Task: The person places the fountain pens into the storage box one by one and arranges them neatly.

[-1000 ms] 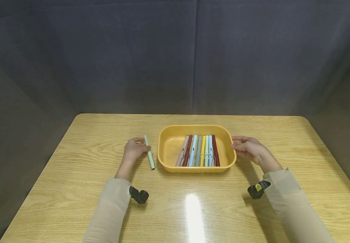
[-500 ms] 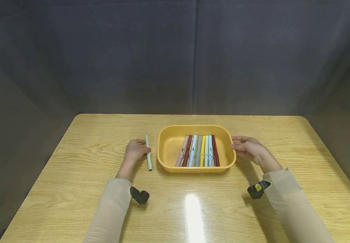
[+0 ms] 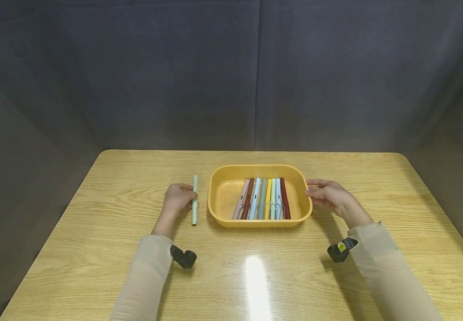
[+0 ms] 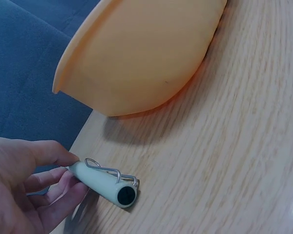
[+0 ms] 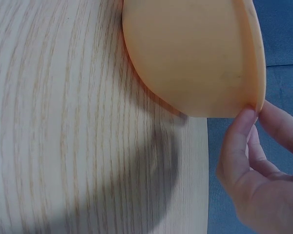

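My left hand [image 3: 178, 197] pinches a pale green pen [image 3: 195, 205] between thumb and fingers, just left of the yellow tray [image 3: 215, 213]. In the left wrist view the pen [image 4: 105, 183] shows its wire clip on top and a dark round end toward the camera. My right hand [image 3: 329, 198] pinches the tray's right rim; in the right wrist view thumb and fingertips meet at the rim's edge. Several pens lie side by side in the tray, among them a yellow pen [image 3: 268, 198], a dark red pen [image 3: 285, 198] and a pink pen [image 3: 241, 199].
The wooden table [image 3: 223, 276] ends at a dark curtain [image 3: 175, 89] behind and on both sides. Inside the tray, bare floor shows left of the pens. A bright light reflection lies on the table in front.
The pale green pen has turned from a slant to nearly straight front to back, its far end moving slightly right and its near end left. The right hand and tray stay put.
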Tool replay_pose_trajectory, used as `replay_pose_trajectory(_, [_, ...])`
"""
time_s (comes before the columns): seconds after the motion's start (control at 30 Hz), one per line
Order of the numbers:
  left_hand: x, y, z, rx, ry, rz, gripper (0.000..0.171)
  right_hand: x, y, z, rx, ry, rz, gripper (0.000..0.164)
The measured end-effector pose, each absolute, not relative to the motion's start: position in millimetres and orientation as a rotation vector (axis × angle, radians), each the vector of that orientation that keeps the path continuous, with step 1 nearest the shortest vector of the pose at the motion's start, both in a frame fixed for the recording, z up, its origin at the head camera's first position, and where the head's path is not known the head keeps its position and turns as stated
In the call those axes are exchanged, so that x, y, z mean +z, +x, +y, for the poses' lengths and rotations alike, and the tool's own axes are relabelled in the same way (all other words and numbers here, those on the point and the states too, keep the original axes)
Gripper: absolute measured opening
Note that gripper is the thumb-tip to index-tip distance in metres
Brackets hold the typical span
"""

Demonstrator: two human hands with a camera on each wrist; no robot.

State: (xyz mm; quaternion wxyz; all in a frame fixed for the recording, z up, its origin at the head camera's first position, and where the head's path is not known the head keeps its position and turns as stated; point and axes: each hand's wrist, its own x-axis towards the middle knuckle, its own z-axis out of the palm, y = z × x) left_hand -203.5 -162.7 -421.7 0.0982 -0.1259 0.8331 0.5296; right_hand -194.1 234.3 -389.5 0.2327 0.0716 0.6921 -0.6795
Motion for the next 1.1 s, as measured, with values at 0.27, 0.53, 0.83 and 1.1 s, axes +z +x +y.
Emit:
replay_pose_trajectory(0.27, [-418.6, -203.6, -167.4, 1.611, -0.370, 2.456, 0.042, -388.5, -193.2, 233.5, -1.873, 0.196, 1.896, 0.043])
replay_pose_trajectory(0.53, [-405.3, -205.8, -169.7, 1.709, -0.386, 2.408, 0.043, -388.7, -193.4, 233.2, -1.859, 0.186, 1.904, 0.053])
replay_pose_trajectory(0.83, [-377.3, -205.8, -165.7, 1.744, -0.308, 2.485, 0.041, -389.2, -194.2, 233.5, -1.855, 0.193, 1.905, 0.050])
replay_pose_trajectory(1.1, [-364.8, -209.7, -154.1, 1.892, -0.290, 2.512, 0.038, -389.8, -193.5, 233.2, -1.870, 0.192, 1.891, 0.049])
